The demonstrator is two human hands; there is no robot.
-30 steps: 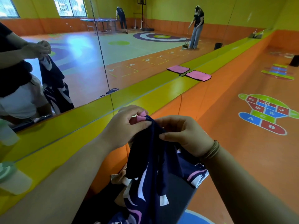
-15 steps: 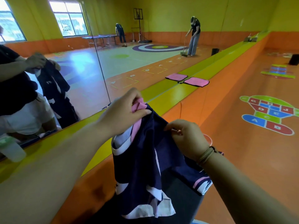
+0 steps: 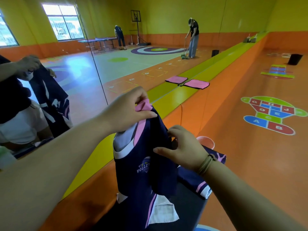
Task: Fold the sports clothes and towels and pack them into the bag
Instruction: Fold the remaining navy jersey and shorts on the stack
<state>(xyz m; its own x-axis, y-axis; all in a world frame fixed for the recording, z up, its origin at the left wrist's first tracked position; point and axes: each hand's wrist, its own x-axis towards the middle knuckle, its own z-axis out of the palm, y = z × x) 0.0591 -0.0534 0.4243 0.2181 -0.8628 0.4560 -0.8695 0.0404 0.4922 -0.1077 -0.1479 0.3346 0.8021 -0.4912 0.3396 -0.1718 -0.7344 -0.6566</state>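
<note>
One navy jersey [image 3: 145, 172] held up; left hand [image 3: 126, 112] pinches pink top edge, right hand [image 3: 185, 150] pinches lower fold.

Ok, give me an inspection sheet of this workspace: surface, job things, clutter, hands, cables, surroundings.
Surface: dark bench top beside a yellow ledge.
Job's things: navy jersey held up; more navy fabric lying on the bench; pink towel flat on the ledge; no bag seen.
Clutter: orange cup.
Hands: left hand pinches the jersey's shoulder; right hand grips its fabric.
Cables: nothing seen.
Surroundings: mirror wall, painted orange floor.
</note>
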